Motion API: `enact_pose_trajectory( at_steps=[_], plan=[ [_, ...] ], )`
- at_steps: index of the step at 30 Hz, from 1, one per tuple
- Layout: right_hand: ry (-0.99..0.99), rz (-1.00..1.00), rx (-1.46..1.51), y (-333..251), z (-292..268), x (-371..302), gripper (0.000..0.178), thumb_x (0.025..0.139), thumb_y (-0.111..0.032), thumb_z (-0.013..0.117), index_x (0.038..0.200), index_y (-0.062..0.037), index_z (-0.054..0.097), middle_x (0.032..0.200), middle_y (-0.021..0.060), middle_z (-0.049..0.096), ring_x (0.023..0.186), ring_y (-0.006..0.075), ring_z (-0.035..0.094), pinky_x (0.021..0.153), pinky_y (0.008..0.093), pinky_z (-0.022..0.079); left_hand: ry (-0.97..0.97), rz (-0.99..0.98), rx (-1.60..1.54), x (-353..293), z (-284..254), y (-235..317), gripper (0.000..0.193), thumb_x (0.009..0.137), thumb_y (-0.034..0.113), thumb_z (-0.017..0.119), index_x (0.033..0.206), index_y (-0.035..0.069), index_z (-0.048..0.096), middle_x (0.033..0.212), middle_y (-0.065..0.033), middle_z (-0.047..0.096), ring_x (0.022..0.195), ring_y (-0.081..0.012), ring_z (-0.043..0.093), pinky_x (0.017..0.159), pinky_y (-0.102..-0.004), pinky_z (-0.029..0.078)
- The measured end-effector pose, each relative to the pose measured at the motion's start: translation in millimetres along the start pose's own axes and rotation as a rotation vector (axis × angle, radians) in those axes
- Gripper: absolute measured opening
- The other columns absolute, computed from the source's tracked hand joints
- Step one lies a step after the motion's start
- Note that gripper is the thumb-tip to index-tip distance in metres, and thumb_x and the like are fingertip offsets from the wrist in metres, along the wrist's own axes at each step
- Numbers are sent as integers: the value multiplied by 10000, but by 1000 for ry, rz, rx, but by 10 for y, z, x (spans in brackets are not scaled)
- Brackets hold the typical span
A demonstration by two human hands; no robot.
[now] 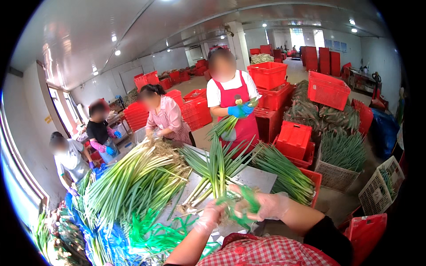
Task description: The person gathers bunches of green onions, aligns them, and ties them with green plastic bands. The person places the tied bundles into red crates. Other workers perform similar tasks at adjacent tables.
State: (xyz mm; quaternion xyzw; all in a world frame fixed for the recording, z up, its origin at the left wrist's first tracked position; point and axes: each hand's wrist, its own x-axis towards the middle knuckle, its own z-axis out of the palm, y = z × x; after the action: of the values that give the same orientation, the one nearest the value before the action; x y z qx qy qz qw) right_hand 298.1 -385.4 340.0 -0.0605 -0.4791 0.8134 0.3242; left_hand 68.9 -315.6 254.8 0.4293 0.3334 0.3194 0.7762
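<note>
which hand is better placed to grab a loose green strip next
Probably the left: the left hand is nearer the loose green strips, which lie to its left. The right hand is farther across, with a blurred green strip against it.

Green strip (251,201) between both hands (211,216)

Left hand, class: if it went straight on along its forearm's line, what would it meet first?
Probably the lower stems of the upright green onion bunch, just ahead of the left hand; depth is unclear here.
</note>
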Motion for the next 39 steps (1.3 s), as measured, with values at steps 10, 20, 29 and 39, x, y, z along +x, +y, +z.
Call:
enact_pose_trajectory(
  at_steps=[10,20,29,39],
  plan=[
    [295,-354,-199,110,-351,-52,745,708,-17,616,1408,-30,362,739,-44,411,671,116,435,630,243,361,-619,110,-708,-441,92,-4,340,829,287,593,1067,47,569,606,-54,509,417,-148,403,415,-282,342],
    [448,-175,-520,203,-297,139,573,886,23,486,1419,-121,331,931,43,520,732,144,593,669,280,497,-224,375,777,-307,162,-107,301,862,148,632,1114,-17,616,889,-59,618,782,-117,509,709,-264,415],
    [182,-4,-918,360,-653,112,560,854,-287,667,1314,-74,430,1093,88,575,1000,231,560,883,361,441,-51,313,-233,-296,110,64,292,875,339,630,838,67,529,644,-105,537,471,-186,456,418,-290,346],
    [620,-238,-151,259,-669,230,196,914,-221,589,1036,-68,600,938,57,611,832,195,595,791,343,483,-183,85,-133,-312,88,-152,257,851,145,668,1062,67,544,599,15,471,463,-68,353,415,-216,240]
  ],
)
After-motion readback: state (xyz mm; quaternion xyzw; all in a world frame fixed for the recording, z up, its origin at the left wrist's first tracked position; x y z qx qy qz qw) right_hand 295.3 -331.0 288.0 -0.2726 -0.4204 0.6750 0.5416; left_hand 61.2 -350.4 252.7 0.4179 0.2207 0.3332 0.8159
